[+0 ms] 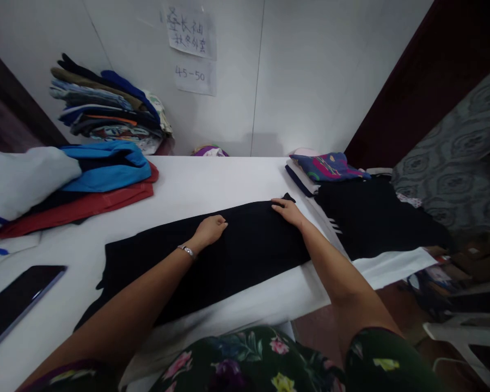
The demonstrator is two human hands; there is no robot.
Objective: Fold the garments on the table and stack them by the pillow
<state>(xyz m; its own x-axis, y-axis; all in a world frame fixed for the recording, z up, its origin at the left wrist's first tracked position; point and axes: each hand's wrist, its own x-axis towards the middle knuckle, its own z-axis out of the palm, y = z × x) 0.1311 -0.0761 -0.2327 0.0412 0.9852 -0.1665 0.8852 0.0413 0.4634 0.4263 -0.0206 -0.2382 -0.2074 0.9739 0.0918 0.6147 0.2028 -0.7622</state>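
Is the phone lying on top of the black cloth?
No, the phone lies on the bare white table, apart from the black cloth.

Garment under hands was plain black; bench white. Folded tops at left were blue over red. Second black garment had white stripes. Sleeve dark floral.

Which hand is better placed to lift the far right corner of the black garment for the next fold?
Right, probably. The right hand already lies flat at the far right edge of the black garment, near its corner. The left hand rests curled along the far edge, nearer the middle.
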